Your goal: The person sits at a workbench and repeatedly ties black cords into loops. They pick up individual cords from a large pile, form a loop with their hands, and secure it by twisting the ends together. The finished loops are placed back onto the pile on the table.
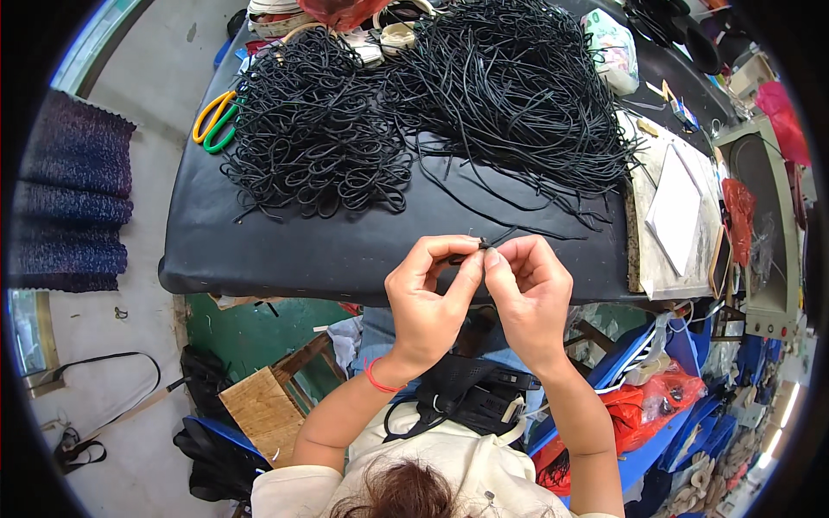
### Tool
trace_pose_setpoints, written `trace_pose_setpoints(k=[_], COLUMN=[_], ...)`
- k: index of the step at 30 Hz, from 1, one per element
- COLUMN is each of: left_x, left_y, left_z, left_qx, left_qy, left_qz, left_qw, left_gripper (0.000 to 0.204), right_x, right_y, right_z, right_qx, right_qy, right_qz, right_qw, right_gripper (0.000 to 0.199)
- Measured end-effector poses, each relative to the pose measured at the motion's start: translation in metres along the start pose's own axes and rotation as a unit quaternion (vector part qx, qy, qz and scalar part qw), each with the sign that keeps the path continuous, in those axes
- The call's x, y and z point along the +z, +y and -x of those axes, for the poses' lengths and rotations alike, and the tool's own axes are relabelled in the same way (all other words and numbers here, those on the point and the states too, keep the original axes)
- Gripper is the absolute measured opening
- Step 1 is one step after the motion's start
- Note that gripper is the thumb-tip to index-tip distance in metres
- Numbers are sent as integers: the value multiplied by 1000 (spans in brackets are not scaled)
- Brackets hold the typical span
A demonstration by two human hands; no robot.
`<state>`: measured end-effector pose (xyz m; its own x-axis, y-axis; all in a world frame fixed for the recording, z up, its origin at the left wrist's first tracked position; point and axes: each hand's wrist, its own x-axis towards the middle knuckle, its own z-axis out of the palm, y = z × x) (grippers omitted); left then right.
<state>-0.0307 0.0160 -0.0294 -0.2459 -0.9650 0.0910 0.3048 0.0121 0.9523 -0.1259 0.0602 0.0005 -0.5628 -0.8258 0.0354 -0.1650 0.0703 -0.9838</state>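
Both hands meet over the front edge of the black-covered table. My left hand (425,298) pinches a short piece of black cord (485,244) between thumb and forefinger. Its tips almost touch those of my right hand (528,293), which pinches the same cord. A thin end of it sticks out past the fingertips; the rest is hidden by the fingers. Beyond my hands lies a big heap of long, loose black cords (518,95), with some strands trailing toward me. Left of it sits a pile of looped black cords (315,129).
Scissors with yellow and green handles (214,123) lie at the table's left edge. A pale board with white sheets (675,211) stands at the right, near a packet (610,52). A wooden stool (263,414) is below left; blue bins with red bags (661,401) are below right.
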Motion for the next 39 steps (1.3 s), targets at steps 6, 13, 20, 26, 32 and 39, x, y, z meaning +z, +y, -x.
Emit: trace_pose_setpoints(k=[6, 13, 20, 26, 32, 39], left_x=[-7, -18, -23, -26, -24, -27], left_y=[7, 15, 20, 17, 26, 24], left_z=[-3, -6, -7, -6, -3, -1], left_qx=[-2, -90, -149, -196, -263, -209], left_qy=[-28, -136, -123, -172, -212, -185], left_qz=[-4, -26, 0, 21, 38, 9], left_qw=[1000, 986, 981, 965, 940, 960], left_gripper=[15, 25, 28, 26, 23, 20], right_x=[-3, -23, -20, -20, -15, -14], right_y=[7, 7, 4, 11, 5, 3], right_z=[-9, -16, -11, -10, -12, -11], right_qx=[-26, 33, 48, 62, 89, 124], right_qy=[-3, -156, -131, -153, -84, -43], right_qz=[-37, -57, -4, -52, -89, -127], right_qw=[999, 986, 990, 985, 989, 983], right_gripper=[30, 18, 23, 18, 18, 20])
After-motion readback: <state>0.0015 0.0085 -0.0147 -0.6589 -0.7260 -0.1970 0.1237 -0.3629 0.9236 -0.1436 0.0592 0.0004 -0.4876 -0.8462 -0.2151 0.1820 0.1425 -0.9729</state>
